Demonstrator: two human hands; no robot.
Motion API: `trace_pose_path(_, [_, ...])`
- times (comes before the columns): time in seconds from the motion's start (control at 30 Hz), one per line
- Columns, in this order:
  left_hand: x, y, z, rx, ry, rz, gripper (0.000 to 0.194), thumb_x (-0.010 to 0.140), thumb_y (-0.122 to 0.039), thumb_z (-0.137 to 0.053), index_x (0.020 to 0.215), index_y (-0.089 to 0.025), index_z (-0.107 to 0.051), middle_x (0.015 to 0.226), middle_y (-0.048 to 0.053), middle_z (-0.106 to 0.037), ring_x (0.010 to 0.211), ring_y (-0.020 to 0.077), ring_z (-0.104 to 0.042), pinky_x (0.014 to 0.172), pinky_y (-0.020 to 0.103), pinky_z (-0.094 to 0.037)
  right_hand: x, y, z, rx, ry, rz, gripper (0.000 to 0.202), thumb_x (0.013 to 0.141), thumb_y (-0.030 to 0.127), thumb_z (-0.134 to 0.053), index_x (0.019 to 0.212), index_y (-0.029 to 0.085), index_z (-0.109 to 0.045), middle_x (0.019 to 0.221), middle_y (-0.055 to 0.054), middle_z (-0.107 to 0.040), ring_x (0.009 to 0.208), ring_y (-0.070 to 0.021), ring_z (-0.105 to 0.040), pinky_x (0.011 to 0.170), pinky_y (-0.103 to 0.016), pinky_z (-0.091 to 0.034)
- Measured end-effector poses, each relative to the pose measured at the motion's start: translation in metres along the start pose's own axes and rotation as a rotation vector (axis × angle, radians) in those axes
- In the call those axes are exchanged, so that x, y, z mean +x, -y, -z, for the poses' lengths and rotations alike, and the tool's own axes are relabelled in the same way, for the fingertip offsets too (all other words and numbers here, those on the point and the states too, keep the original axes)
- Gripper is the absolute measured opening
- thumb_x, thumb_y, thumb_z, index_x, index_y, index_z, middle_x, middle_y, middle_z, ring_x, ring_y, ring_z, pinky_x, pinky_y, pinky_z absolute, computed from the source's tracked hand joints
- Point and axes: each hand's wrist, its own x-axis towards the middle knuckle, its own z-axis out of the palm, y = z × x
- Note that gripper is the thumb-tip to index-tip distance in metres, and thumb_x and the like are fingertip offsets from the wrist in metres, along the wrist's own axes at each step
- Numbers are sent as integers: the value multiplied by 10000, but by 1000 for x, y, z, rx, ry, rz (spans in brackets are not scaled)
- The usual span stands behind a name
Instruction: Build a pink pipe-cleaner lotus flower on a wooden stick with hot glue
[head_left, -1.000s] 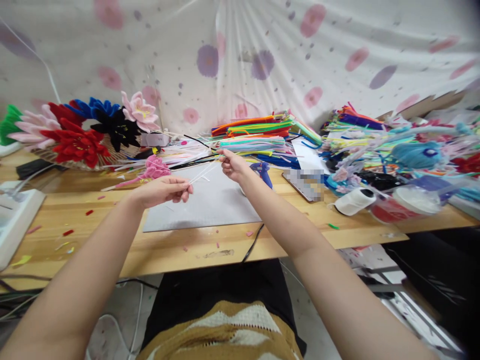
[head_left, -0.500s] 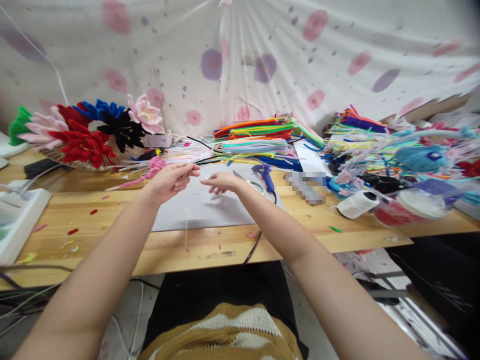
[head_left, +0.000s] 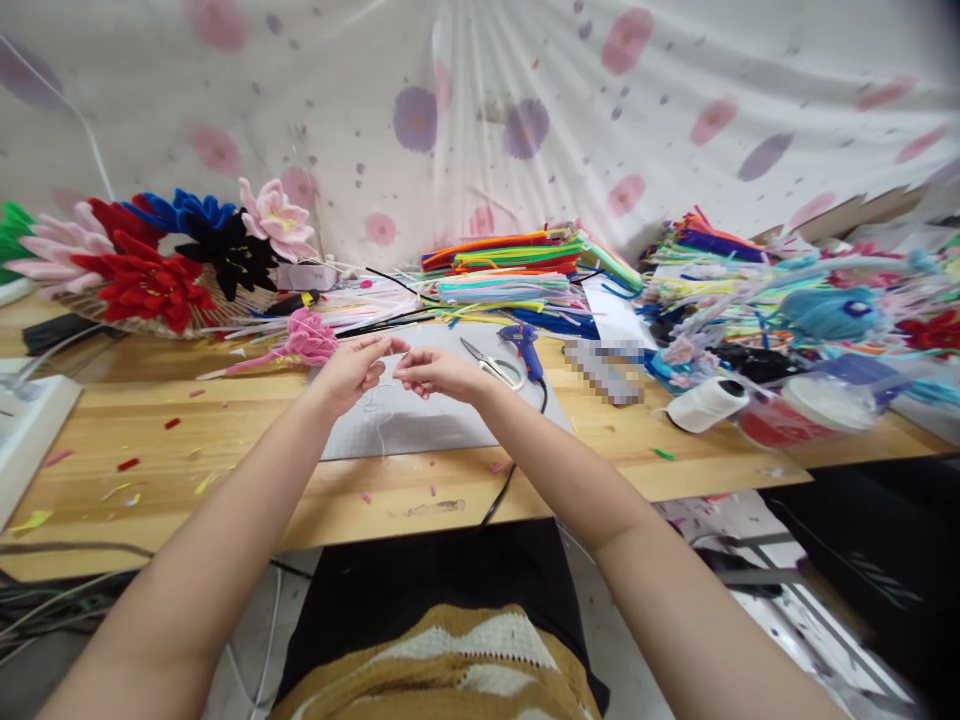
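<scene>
Over the grey board (head_left: pixel 420 430), my left hand (head_left: pixel 351 372) is closed in a pinch on a thin white thread (head_left: pixel 381 430), whose loose end dangles toward the table's front. My right hand (head_left: pixel 442 374) faces it closely, thumb and fingers pressed together at the thread too; the exact hold is too fine to see clearly. Scissors (head_left: pixel 491 365) lie on the board just beyond my right wrist. Beside them rests a blue glue gun (head_left: pixel 525 350). A pink fuzzy flower (head_left: pixel 309 338) on a stem lies left of my left hand.
Bundles of coloured pipe cleaners (head_left: pixel 510 265) line the back. Fuzzy flowers (head_left: pixel 154 280) fill a woven holder at left. A white thread spool (head_left: pixel 706 404) and a plastic tub (head_left: pixel 806 412) stand at right. A black cord (head_left: pixel 504 495) crosses the front edge.
My right hand's fingers have gone from spread to pinched together, and it now sits nearer my left hand. The view has shifted slightly to the right.
</scene>
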Motion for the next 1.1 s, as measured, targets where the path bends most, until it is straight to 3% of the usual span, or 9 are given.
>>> trace_pose_path(0.13, [-1, 0, 6, -9, -17, -19, 212, 700, -299, -621, 821, -125, -630, 945, 82, -613, 363, -37, -225, 306, 145, -104, -5, 0, 9, -90, 16, -28, 156, 683, 250, -629, 712, 128, -536, 579, 24, -539, 466, -42, -468, 430, -162, -386])
trace_pose_path(0.33, [0, 4, -5, -27, 30, -5, 220, 713, -300, -610, 827, -114, -635, 833, 63, -619, 354, -27, -224, 312, 158, -111, 0, -1, -2, -92, -82, -17, 285, 699, 281, -626, 959, 196, -548, 726, 29, -574, 522, -49, -506, 456, -170, -420])
trace_pose_path(0.47, [1, 9, -8, -28, 27, 40, 233, 732, -301, -596, 854, -107, -640, 820, 66, -624, 354, -17, -222, 319, 167, -165, 9, -9, -9, -150, -76, -22, 125, 700, 255, -619, 722, 138, -581, 583, 38, -519, 466, -36, -462, 423, -156, -381])
trace_pose_path(0.6, [1, 14, 0, -59, 17, 161, 267, 781, -335, -544, 915, -125, -637, 921, 84, -621, 402, 6, -319, 349, 162, -239, 7, -9, 3, 57, -103, -8, 167, 717, 292, -615, 712, 125, -605, 597, 24, -572, 457, -21, -455, 401, -134, -345])
trace_pose_path(0.73, [-2, 19, 1, -61, 144, 346, 349, 840, -389, -429, 898, -123, -648, 986, 117, -621, 519, 59, -464, 503, 210, -395, 2, -3, 20, 302, -183, 7, 117, 741, 238, -600, 753, 123, -618, 625, 20, -614, 441, -8, -460, 379, -116, -326])
trace_pose_path(0.9, [-4, 24, -4, 80, 287, 354, 353, 804, -400, -497, 950, -116, -648, 1070, 135, -600, 555, 56, -458, 519, 211, -364, -4, -1, 31, 388, -269, -5, 109, 786, 185, -548, 756, 121, -630, 615, 23, -623, 426, -1, -472, 376, -103, -336])
trace_pose_path(1.1, [0, 32, -11, 268, 161, 252, 388, 737, -477, -554, 889, -132, -643, 958, 81, -615, 515, 29, -390, 497, 199, -314, -7, -9, 30, 408, -208, -54, 87, 769, 190, -581, 762, 121, -633, 599, 19, -629, 432, -9, -479, 372, -105, -336])
